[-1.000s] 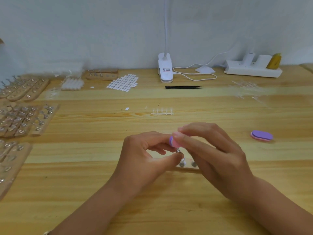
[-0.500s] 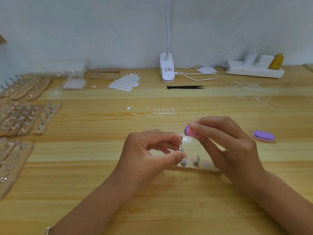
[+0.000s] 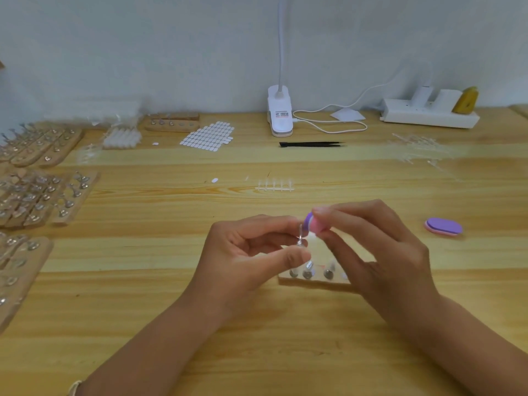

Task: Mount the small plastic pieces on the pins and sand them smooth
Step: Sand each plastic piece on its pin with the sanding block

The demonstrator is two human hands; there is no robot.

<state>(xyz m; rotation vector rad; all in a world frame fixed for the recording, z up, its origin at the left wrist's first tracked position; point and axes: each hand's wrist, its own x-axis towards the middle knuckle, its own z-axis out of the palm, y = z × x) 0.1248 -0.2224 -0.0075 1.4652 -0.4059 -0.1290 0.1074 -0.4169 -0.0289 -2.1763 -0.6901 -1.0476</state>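
Closest to me, my left grip pinches a small metal pin between thumb and forefinger, holding it upright above the bench; I cannot tell whether a plastic piece sits on its tip. My right grip holds a pink and purple sanding block in its fingertips, right at the pin's top end. Just beyond my hands lies a wooden block with more pins standing in it. Further out, a second sanding block lies to the right, a strip of clear plastic pieces lies mid-bench, and wooden holders full of pins fill the left. At the back are black tweezers, a sheet of white pads, a clip lamp and a power strip.
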